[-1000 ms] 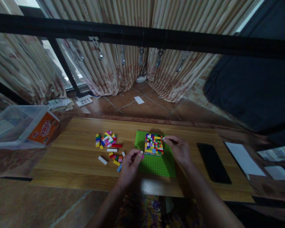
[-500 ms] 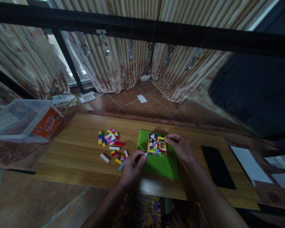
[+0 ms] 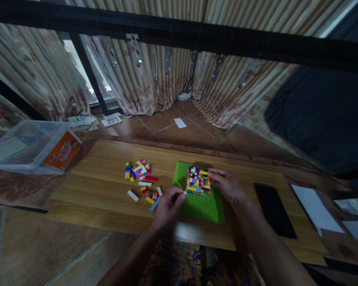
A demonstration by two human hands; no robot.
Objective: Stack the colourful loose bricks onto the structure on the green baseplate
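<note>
A square block of multicoloured toy bricks (image 3: 198, 180) stands on the green studded baseplate (image 3: 203, 208). At its near left corner my left hand (image 3: 169, 206) is closed, with a small whitish toy brick (image 3: 185, 192) pinched between thumb and forefinger. My right hand (image 3: 226, 184) grips the far right edge of the block, the fingers on its side and the thumb partly hidden. Loose bricks (image 3: 141, 170) in many colours lie left of the baseplate, with a white brick (image 3: 133, 195) and a blue brick (image 3: 154, 204) nearer to my left hand.
On the wooden table (image 3: 86, 198) a black phone-like slab (image 3: 274, 210) lies at the right, beside a white sheet (image 3: 316, 208). A clear plastic bin (image 3: 26, 147) with an orange label stands at the far left. A dark rail (image 3: 179, 29) crosses above, before striped curtains (image 3: 155, 87).
The view has shifted slightly. Both hands stay at the brick block, with the left fingertips still at its near left corner and the right hand at its right edge.
</note>
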